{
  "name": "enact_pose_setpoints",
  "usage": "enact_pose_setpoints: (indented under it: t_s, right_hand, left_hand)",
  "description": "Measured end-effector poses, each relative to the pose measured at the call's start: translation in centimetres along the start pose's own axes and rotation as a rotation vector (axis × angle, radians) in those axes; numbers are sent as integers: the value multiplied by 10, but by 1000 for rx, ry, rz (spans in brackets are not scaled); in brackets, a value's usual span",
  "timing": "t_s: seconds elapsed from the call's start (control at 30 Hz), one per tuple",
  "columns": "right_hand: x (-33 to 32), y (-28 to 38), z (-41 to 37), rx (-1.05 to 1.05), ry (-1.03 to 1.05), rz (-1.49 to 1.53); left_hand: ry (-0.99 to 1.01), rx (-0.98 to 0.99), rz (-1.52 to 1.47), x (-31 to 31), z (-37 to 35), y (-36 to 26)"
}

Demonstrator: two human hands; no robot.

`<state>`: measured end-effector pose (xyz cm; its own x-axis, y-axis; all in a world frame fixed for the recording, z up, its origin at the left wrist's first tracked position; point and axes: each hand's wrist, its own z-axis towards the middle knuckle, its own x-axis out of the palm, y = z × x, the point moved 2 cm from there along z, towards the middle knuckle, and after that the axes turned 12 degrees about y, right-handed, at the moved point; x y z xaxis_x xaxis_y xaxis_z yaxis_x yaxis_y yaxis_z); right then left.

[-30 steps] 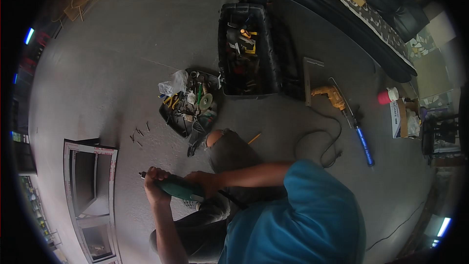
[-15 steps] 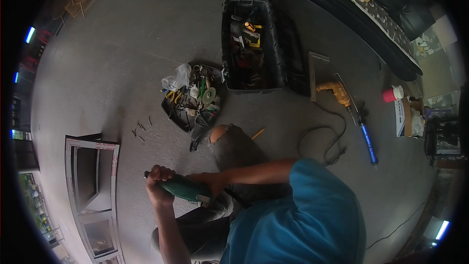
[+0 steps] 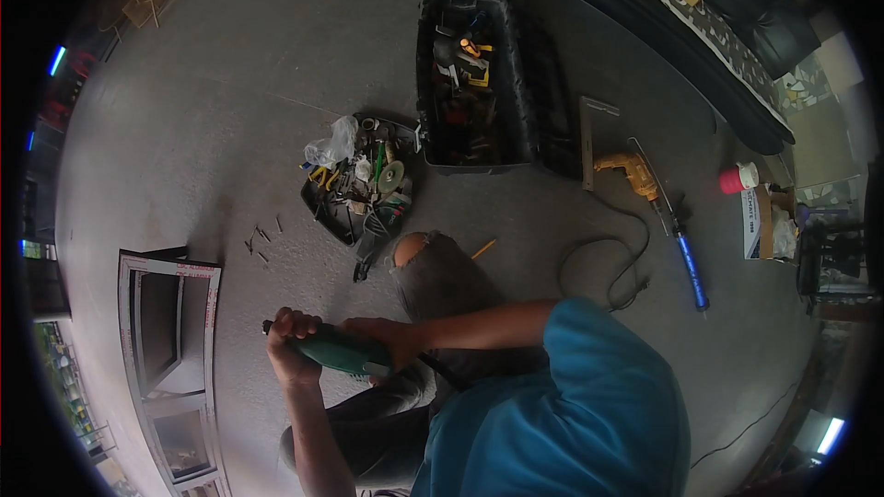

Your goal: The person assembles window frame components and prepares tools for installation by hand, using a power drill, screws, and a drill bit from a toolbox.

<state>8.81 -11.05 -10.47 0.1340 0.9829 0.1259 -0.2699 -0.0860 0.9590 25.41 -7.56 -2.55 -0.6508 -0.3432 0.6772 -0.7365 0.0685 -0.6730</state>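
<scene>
A green power tool with a dark front end lies across my lap area, tilted slightly. My left hand has its fingers wrapped round the front end of the tool. My right hand closes on the tool's body near its rear, and part of its grip is hidden. My knee shows through torn dark trousers just beyond the tool. To the left stands a metal-edged frame with printed protective tape. Several small loose pieces lie on the floor near it.
Ahead are a tray of mixed tools and an open black toolbox. To the right lie a yellow drill with its cable, a metal square and a blue caulking gun. A pencil is near my knee.
Both my hands and the green tool have shifted slightly left in view. The whole scene has shifted a little too. My hold on the tool looks the same.
</scene>
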Motion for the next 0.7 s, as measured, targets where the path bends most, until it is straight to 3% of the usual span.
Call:
enact_pose_setpoints:
  t_s: [0.03,0.13,0.47,0.57,0.7]
  right_hand:
    - [-2,-2,2,-24,-12,-149]
    - [-2,-6,4,-31,50,-178]
    - [-2,-1,1,-34,31,-106]
    - [-2,-12,2,-20,48,-246]
    - [2,-17,3,-60,-33,-119]
  left_hand:
    - [5,-3,-1,0,0,0]
    - [-19,14,17,1,0,1]
    - [55,-23,43,0,3,3]
    - [65,-24,42,-1,3,3]
    - [78,-25,45,0,2,2]
